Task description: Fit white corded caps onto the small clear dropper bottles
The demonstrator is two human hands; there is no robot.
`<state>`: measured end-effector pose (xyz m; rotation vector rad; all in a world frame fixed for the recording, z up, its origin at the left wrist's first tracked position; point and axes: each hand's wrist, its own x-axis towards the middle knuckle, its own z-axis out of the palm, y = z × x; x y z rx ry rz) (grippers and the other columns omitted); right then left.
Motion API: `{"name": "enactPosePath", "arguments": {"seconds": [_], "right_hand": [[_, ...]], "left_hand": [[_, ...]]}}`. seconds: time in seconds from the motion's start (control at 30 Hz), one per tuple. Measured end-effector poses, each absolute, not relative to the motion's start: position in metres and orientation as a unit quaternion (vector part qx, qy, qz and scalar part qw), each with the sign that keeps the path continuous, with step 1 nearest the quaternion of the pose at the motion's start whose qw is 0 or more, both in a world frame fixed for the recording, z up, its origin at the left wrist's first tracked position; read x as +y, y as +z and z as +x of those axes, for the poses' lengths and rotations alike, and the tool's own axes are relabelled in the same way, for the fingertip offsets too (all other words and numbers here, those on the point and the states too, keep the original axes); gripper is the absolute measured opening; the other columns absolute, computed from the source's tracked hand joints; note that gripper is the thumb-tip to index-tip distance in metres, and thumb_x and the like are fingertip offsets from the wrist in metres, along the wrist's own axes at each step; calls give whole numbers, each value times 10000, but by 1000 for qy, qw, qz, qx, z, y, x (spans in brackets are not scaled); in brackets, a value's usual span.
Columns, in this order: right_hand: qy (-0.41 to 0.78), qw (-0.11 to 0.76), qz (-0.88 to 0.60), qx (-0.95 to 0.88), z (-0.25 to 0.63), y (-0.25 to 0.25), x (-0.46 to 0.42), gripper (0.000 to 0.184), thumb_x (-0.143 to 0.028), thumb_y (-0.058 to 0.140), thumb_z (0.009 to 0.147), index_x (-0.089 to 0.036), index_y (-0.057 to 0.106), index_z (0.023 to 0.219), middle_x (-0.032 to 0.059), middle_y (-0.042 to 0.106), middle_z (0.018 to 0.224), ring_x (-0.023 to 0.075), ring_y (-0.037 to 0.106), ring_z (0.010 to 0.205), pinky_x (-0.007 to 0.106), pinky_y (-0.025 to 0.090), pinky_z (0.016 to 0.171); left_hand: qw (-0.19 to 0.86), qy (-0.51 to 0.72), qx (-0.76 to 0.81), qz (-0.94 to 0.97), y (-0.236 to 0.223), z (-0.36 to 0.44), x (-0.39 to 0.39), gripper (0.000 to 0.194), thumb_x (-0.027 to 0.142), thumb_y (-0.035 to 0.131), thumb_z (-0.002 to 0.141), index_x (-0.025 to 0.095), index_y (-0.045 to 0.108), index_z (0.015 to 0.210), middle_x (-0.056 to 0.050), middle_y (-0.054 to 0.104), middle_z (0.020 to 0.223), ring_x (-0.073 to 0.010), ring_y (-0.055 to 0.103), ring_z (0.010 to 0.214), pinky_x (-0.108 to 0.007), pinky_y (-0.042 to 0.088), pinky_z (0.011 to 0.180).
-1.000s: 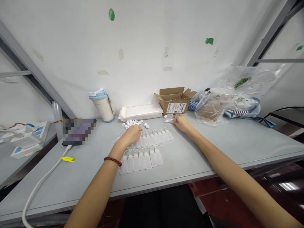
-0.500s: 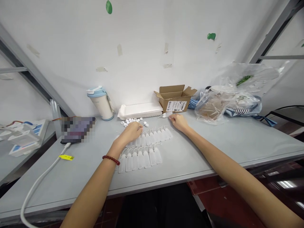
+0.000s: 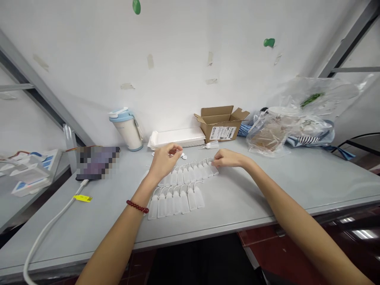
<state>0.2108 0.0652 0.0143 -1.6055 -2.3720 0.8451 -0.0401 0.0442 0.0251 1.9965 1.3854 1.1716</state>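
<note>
While our right hand [image 3: 229,158] is no longer reaching beside the cardboard box [image 3: 223,130], its bent fingers are now touching the right end of the back row of bottles [image 3: 192,174]; we cannot tell whether they are gripping one. Our left hand [image 3: 162,161] is now hovering higher, hiding most of the white caps [image 3: 184,156], thumb and forefinger curling close; whether they are pinching anything, we cannot tell. Loose bottles [image 3: 211,145] are lying near the box.
</note>
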Motion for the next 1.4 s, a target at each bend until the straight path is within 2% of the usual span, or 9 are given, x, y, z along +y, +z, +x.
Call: {"name": "enactPosePath", "arguments": {"seconds": [0.1, 0.2, 0.37, 0.47, 0.6, 0.7, 0.93, 1.17, 1.4], "right_hand": [[297, 15, -542, -786, 208, 11, 66, 269, -352, 521, 664, -163, 514, 473, -5, 484, 463, 107, 406, 454, 252, 288, 465], [298, 37, -563, -770, 208, 7, 68, 264, -326, 517, 660, -172, 484, 449, 3, 500, 447, 115, 437, 433, 252, 314, 450], [257, 193, -571, -756, 205, 7, 68, 223, -283, 509, 672, -172, 492, 480, -18, 502, 433, 104, 450, 432, 229, 303, 433], [249, 281, -556, -742, 198, 10, 63, 201, -271, 518, 689, -171, 491, 516, -19, 534, 434, 108, 494, 458, 218, 341, 470], [245, 377, -531, -718, 184, 9, 54, 155, -303, 580, 684, -179, 506, 628, -14, 581, 481, 133, 560, 477, 223, 376, 487], [231, 423, -497, -721, 173, 4, 47, 208, -335, 617, 675, -197, 464, 702, -28, 570, 518, 132, 557, 467, 223, 368, 465], [134, 415, -448, -781, 159, -10, 40, 220, -327, 588, 743, -219, 398, 722, -31, 550, 585, 98, 483, 457, 216, 368, 458], [86, 451, -422, -782, 157, -20, 38, 220, -366, 564, 804, -222, 401, 772, -7, 581, 639, 107, 506, 482, 226, 412, 481], [42, 477, -416, -773, 152, -23, 35, 214, -398, 560, 827, -216, 447, 827, 28, 632, 696, 129, 552, 522, 247, 445, 516]], "left_hand": [[231, 426, 491, 724, 24, -39, 43, 138, 261, 565, 752, 169, 650, 809, -20, 656, 749, -142, 606, 694, -272, 484, 685], [244, 431, 476, 727, 24, -36, 40, 133, 266, 570, 757, 167, 644, 807, -19, 645, 735, -141, 604, 684, -273, 492, 673], [302, 441, 463, 707, 26, -31, 34, 195, 297, 606, 745, 158, 596, 881, -35, 665, 788, -141, 620, 659, -284, 510, 656], [327, 433, 471, 695, 28, -28, 32, 210, 309, 623, 739, 146, 587, 864, -46, 671, 777, -137, 622, 624, -288, 515, 647], [380, 423, 450, 688, 30, -25, 28, 218, 330, 590, 773, 133, 593, 864, -57, 665, 761, -133, 619, 616, -278, 525, 617], [398, 410, 434, 696, 30, -24, 26, 234, 349, 569, 795, 129, 608, 868, -51, 656, 724, -130, 611, 611, -269, 526, 604], [410, 409, 434, 690, 31, -25, 27, 235, 351, 608, 773, 129, 624, 845, -63, 674, 740, -149, 624, 663, -270, 520, 612], [453, 453, 445, 625, 30, -24, 29, 246, 361, 643, 756, 124, 609, 812, -62, 684, 716, -125, 609, 589, -280, 524, 621], [480, 465, 451, 592, 31, -25, 30, 239, 335, 682, 723, 110, 621, 772, -44, 655, 634, -116, 583, 535, -255, 502, 534]]}}
